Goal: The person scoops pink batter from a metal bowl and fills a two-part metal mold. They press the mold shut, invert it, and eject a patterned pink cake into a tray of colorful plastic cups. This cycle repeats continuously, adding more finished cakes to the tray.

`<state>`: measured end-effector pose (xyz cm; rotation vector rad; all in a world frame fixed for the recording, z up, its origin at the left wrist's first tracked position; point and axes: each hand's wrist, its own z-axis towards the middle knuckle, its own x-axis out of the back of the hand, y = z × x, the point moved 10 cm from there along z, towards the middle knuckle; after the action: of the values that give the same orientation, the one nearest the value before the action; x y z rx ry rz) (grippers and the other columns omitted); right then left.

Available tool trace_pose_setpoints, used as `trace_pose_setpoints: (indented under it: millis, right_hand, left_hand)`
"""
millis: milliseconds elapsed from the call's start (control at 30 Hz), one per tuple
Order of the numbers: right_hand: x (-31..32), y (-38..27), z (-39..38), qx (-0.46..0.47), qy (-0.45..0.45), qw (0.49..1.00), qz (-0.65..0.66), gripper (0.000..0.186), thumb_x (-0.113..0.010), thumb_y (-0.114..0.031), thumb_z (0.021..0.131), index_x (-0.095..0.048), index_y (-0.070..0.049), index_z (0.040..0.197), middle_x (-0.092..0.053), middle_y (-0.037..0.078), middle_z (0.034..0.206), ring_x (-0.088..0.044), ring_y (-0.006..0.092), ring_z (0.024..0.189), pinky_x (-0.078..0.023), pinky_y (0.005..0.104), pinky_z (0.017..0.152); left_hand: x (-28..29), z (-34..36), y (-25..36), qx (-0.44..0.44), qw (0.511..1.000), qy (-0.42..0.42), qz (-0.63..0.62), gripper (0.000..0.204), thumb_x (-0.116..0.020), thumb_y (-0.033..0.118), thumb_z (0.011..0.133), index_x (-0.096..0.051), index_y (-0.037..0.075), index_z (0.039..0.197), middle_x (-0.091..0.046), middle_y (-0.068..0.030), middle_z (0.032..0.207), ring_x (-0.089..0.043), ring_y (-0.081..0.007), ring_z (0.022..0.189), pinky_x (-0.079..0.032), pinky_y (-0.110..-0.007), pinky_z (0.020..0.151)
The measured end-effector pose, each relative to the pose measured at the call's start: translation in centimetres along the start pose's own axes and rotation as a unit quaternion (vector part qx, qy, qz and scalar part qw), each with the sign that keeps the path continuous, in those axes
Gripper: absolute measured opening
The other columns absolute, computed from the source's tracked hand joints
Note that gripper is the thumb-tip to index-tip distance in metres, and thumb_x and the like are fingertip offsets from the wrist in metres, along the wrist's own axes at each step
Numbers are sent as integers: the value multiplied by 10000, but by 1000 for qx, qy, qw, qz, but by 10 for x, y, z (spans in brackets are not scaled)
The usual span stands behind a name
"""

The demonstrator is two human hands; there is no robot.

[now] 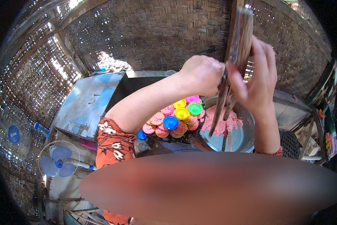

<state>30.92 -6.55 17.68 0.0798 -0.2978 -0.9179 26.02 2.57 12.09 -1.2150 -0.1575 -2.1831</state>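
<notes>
A long piece of weathered wood (pixel 243 35) stands tilted in front of me, thick at the top, with narrow wooden ends below. My left hand (pixel 204 75) is closed in a fist against its left side; the fingertips are hidden. My right hand (pixel 254 77) has its thumb on the wood and its fingers behind, slightly blurred. Below lies a metal basin (pixel 251 129) with pink dough-like paste (pixel 222 122), and thin sticks stand in it. Left of the basin are pink patterned rounds (pixel 157 118) with a blue plastic cup (pixel 170 122), yellow cup (pixel 182 113) and green cup (pixel 195 108).
A worn blue-white metal box (pixel 87 101) stands at left. Two fans, one blue-bladed (pixel 59 163) and one caged (pixel 14 131), are beyond it. Woven bamboo walls (pixel 149 33) enclose the space. A black lattice crate (pixel 290 144) sits at right. A large blur covers the lower middle.
</notes>
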Motion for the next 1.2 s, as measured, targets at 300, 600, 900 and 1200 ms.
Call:
trace_pose_setpoints:
  millis: [300, 600, 900, 1200]
  right_hand:
    - [-2, -11, -75, -125, -201, 885, 400, 449, -687, -23, 646, -404, -45, 995, -483, 69, 759, -511, 146, 628, -409, 256, 557]
    - [96, 105, -131, -313, 300, 804, 408, 430, -528, -27, 751, -371, -91, 1146, -466, 48, 777, -468, 163, 721, -418, 311, 693]
    - [-43, 43, -123, -241, 95, 815, 518, 397, -626, -213, 793, -437, -68, 1111, -513, 141, 1080, -450, 296, 1091, -341, 441, 953]
    - [-126, 131, -488, -457, -600, 654, -53, 614, -699, -267, 689, -430, -18, 1182, -334, 252, 1283, -435, 415, 1107, -390, 446, 905]
  left_hand:
    - [-14, -69, 42, 4, 977, -206, -56, 121, -623, 143, 630, -586, 59, 709, -601, -128, 641, -616, -305, 631, -485, -415, 548]
    - [-30, -127, -63, 84, 855, -27, -512, 262, -715, 128, 708, -589, 33, 918, -648, -81, 890, -615, -155, 863, -514, -282, 662]
    - [25, -116, -81, -5, 590, 311, -745, 320, -677, 436, 719, -614, 227, 953, -437, -62, 1171, -294, -404, 1245, -306, -599, 965]
    - [66, -268, -113, 64, 519, 520, -676, 328, -639, 392, 763, -635, 184, 1016, -588, -99, 1111, -473, -271, 1123, -293, -508, 1002]
